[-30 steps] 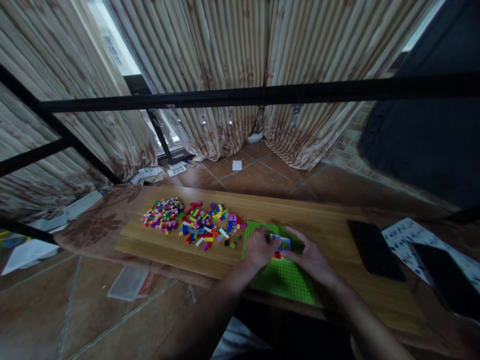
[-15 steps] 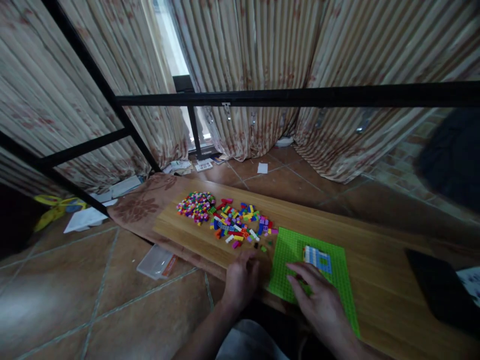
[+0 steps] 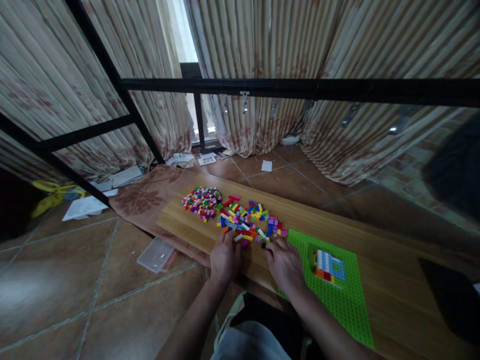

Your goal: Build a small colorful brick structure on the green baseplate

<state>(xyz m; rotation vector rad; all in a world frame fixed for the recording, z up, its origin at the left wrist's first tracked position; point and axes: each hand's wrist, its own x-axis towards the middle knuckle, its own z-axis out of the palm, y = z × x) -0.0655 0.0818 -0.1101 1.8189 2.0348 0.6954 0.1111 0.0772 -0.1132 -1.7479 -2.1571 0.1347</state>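
Note:
My left hand (image 3: 224,259) rests at the near edge of the loose toy bricks (image 3: 243,220), its fingers curled down next to an orange and a white brick. Whatever is between those fingertips is hidden. Just left of the green baseplate (image 3: 347,310), my right hand (image 3: 285,265) has thumb and fingers drawn together on the table. A small black brick (image 3: 264,245) shows at its fingertips; I cannot make out what they pinch. On the baseplate stands a small brick build (image 3: 329,266) with blue and white stripes and red, orange and yellow bricks along its near side.
A heap of tiny colourful bricks (image 3: 202,200) lies further left on the wooden table (image 3: 187,235). A dark flat object (image 3: 448,295) is at the right end. On the floor is a clear plastic box (image 3: 155,255). A black metal frame (image 3: 281,86) crosses beyond the table.
My right hand has moved left off the baseplate to the bricks, uncovering the build's near side. My left hand has moved forward and left to the bricks' edge. The view has shifted slightly.

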